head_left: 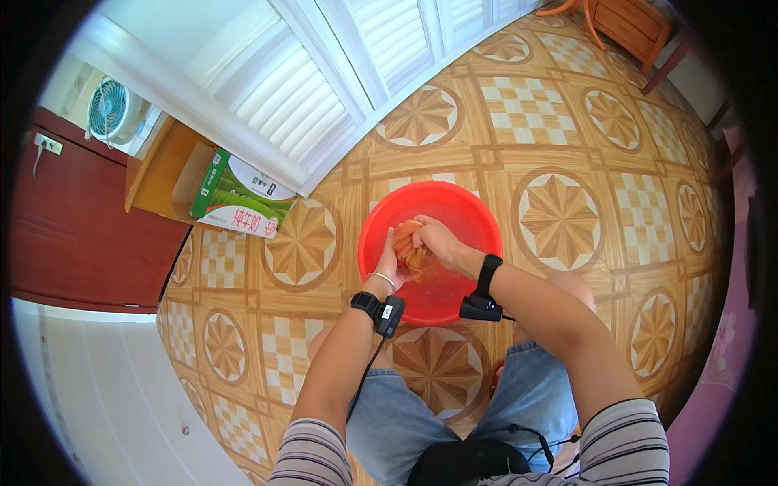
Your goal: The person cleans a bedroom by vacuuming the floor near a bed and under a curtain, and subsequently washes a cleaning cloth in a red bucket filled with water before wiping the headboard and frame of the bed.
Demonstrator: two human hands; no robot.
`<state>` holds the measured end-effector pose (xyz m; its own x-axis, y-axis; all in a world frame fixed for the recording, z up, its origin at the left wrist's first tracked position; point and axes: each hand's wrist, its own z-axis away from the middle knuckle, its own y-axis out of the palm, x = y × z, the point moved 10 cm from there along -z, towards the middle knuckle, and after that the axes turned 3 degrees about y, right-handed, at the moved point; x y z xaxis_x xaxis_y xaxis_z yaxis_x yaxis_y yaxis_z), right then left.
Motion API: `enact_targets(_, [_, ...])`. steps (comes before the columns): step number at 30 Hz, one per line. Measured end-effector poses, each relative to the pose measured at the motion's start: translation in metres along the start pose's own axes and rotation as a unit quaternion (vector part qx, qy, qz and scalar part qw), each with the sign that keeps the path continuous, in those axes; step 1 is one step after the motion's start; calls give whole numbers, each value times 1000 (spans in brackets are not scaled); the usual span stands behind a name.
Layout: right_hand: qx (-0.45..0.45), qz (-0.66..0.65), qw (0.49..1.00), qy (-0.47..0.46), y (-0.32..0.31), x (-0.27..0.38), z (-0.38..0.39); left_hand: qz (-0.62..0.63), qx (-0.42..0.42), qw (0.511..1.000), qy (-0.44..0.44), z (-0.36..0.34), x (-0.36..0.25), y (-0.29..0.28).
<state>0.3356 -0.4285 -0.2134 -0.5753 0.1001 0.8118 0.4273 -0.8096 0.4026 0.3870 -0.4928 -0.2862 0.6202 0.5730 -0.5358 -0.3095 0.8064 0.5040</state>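
Observation:
A round red plastic basin (466, 212) stands on the patterned floor in front of my knees. Both of my hands are inside it, pressed together around an orange wet cloth (409, 242). My left hand (389, 261) grips the cloth from the left side. From the right and above, my right hand (438, 240) closes over it. Each wrist wears a black band with a small device. Most of the cloth is hidden between my fingers, and whether the basin holds water is hard to tell.
The floor (559, 146) has tan star-and-checker tiles. White louvred doors (324, 73) run along the top. A green and white carton (243, 194) sits beside a wooden shelf at upper left, near a small fan (109, 109) and a dark red door (73, 235). Wooden furniture (628, 24) stands top right.

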Motion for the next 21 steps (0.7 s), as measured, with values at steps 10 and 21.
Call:
enact_targets(10, [-169,237,941,-171,7,29,23,203,104,971,77,-26,4,3])
enact_targets(21, [-238,471,842,-113,-29,4,0,183,-120,976,11,-29,39,-17])
